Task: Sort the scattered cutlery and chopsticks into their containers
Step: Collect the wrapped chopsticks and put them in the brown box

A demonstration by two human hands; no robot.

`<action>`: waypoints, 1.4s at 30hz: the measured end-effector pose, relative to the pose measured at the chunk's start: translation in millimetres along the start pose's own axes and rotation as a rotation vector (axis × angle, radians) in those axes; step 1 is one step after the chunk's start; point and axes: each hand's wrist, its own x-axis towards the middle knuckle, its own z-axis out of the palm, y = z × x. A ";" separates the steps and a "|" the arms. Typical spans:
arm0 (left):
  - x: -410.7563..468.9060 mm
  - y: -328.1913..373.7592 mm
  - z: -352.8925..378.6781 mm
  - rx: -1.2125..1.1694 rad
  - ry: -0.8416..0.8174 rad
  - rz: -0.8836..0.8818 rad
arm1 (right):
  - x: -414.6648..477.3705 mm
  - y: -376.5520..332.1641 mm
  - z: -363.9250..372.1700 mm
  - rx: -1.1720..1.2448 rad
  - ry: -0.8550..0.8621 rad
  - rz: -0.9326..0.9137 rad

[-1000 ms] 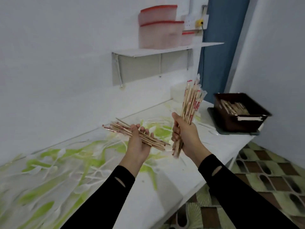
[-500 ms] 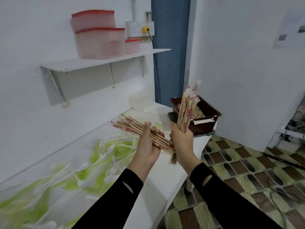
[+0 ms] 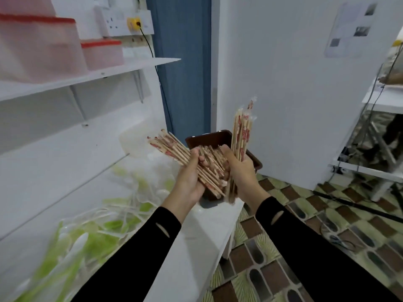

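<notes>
A dark brown rectangular bin (image 3: 220,137) with glossy plastic walls and rounded corners is sitting at the far end of the white surface (image 3: 207,232). Both hands are hovering right over it and hiding most of its inside, so what is lying in it cannot be told apart from the held sticks. The left hand (image 3: 188,177) is gripping a fanned, slanting bundle of chopsticks (image 3: 168,147), its fingers curling around thin pale wooden sticks in clear sleeves with red print. The right hand (image 3: 242,171) is clenching a second bundle (image 3: 241,131) that is standing nearly upright, with crinkled wrapper ends poking out on top. On the wall shelf (image 3: 130,66), translucent pink tubs (image 3: 39,49) with red lids are sitting, their contents unreadable. White and green plastic cutlery (image 3: 87,236) is lying blurred on the surface.
</notes>
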 end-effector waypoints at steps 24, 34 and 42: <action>202.0 -75.5 -1.0 0.941 0.158 0.083 | 211.9 92.2 -33.9 -0.738 -0.108 0.151; 195.7 -78.4 -8.5 1.415 0.124 0.115 | 203.7 95.8 -29.6 -1.012 -0.146 -0.223; 189.2 -81.3 -4.2 1.632 0.155 0.013 | 198.4 93.7 -28.7 -1.304 -0.121 -0.238</action>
